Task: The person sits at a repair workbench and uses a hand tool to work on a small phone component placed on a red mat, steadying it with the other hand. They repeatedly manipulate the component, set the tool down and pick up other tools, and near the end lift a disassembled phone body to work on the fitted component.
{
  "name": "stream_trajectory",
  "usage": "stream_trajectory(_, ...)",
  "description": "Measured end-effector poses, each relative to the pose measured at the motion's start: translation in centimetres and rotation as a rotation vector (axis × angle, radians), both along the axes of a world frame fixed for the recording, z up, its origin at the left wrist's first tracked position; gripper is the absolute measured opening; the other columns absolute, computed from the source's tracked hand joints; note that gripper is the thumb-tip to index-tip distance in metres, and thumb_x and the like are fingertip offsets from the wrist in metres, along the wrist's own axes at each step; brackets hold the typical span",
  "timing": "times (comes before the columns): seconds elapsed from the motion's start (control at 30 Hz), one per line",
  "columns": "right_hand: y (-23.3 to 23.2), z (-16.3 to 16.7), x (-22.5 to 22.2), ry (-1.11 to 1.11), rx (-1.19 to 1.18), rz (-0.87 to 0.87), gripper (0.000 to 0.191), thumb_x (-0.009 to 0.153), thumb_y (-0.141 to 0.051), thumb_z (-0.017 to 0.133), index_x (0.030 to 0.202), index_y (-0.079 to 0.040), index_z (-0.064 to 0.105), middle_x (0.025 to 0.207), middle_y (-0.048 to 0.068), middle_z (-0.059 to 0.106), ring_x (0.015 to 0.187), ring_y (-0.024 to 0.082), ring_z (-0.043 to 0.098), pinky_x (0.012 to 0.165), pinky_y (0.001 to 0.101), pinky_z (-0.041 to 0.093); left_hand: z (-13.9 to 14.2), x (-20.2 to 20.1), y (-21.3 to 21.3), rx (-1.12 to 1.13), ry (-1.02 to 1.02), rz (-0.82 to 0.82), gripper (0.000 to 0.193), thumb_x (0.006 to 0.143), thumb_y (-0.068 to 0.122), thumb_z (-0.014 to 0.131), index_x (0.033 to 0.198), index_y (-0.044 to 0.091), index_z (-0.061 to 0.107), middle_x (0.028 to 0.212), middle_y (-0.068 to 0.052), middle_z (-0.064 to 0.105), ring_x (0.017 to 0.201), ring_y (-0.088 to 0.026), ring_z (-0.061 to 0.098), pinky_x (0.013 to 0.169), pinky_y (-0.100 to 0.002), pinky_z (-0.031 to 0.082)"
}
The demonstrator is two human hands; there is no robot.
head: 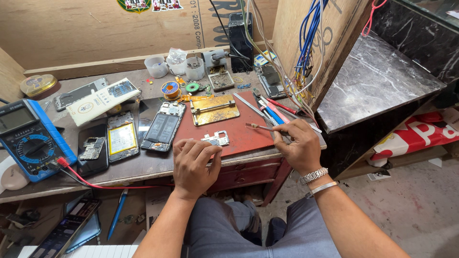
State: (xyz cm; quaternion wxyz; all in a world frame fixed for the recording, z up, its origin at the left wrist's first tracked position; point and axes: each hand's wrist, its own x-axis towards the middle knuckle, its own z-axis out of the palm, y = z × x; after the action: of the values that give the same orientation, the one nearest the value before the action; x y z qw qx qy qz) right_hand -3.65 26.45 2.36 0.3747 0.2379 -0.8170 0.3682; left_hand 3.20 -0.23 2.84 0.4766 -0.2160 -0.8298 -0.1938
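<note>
Left hand (193, 165) sits curled at the near edge of the red mat (244, 136), fingers bent and holding nothing I can see, fingertips just short of the small circuit board (216, 139) at 1 o'clock. Right hand (299, 143) pinches a thin brass-tipped tool (260, 127), tip pointing toward 9 o'clock, just apart from the board. Best steady that board first, keep the tip low. Further back, 3 clear cups (176, 65) at 12 o'clock; contents too small to tell, perhaps tiny parts.
</note>
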Motion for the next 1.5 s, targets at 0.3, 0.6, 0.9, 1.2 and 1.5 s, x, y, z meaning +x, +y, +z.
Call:
stream_trajectory(0.3, 0.0, 0.0, 0.0, 0.007, 0.0, 0.014, 0.009, 0.083, -0.011, 0.077, 0.091, -0.009, 0.078, 0.082, 0.004, 0.066, 0.075, 0.021, 0.064, 0.065, 0.0334, 0.051, 0.0, 0.0, 0.0, -0.001, 0.002, 0.002, 0.009, 0.088, 0.012, 0.076, 0.093, 0.016, 0.07, 0.088, 0.003, 0.069, 0.086, -0.017, 0.066, 0.092, -0.038, 0.041)
stream_trajectory(0.6, 0.0, 0.3, 0.1, -0.057, -0.012, -0.003, 0.008, 0.082, -0.011, 0.077, 0.09, -0.009, 0.079, 0.081, 0.004, 0.067, 0.07, 0.021, 0.062, 0.06, 0.0331, 0.05, 0.1, 0.1, 0.1, -0.005, -0.003, 0.007, 0.009, 0.088, 0.012, 0.076, 0.092, 0.016, 0.07, 0.088, 0.003, 0.069, 0.086, -0.017, 0.066, 0.093, -0.038, 0.041)
stream_trajectory(0.9, -0.1, 0.5, 0.2, 0.0, 0.015, 0.013, 0.008, 0.083, -0.012, 0.077, 0.091, -0.009, 0.078, 0.082, 0.003, 0.066, 0.074, 0.02, 0.063, 0.063, 0.0334, 0.051, 0.4, 0.2, 0.1, 0.007, -0.004, -0.001, 0.009, 0.087, 0.011, 0.076, 0.092, 0.016, 0.069, 0.089, 0.003, 0.069, 0.087, -0.018, 0.066, 0.092, -0.039, 0.041)
stream_trajectory(1.2, -0.2, 0.5, 0.3, -0.035, 0.014, 0.009, 0.009, 0.083, -0.013, 0.077, 0.091, -0.009, 0.079, 0.082, 0.003, 0.067, 0.075, 0.02, 0.064, 0.064, 0.0333, 0.051, 0.4, 0.3, -0.1, 0.01, 0.001, -0.001, 0.01, 0.087, 0.011, 0.076, 0.093, 0.016, 0.069, 0.089, 0.003, 0.068, 0.087, -0.018, 0.066, 0.092, -0.039, 0.041)
stream_trajectory(1.5, -0.2, 0.6, 0.3, -0.029, 0.005, -0.004, 0.01, 0.08, -0.01, 0.075, 0.089, -0.01, 0.078, 0.081, 0.004, 0.066, 0.076, 0.021, 0.065, 0.066, 0.0343, 0.052, 1.1, 0.3, 0.0, 0.012, 0.025, -0.017, 0.009, 0.086, 0.011, 0.076, 0.091, 0.014, 0.069, 0.087, 0.002, 0.068, 0.085, -0.019, 0.065, 0.091, -0.04, 0.042)
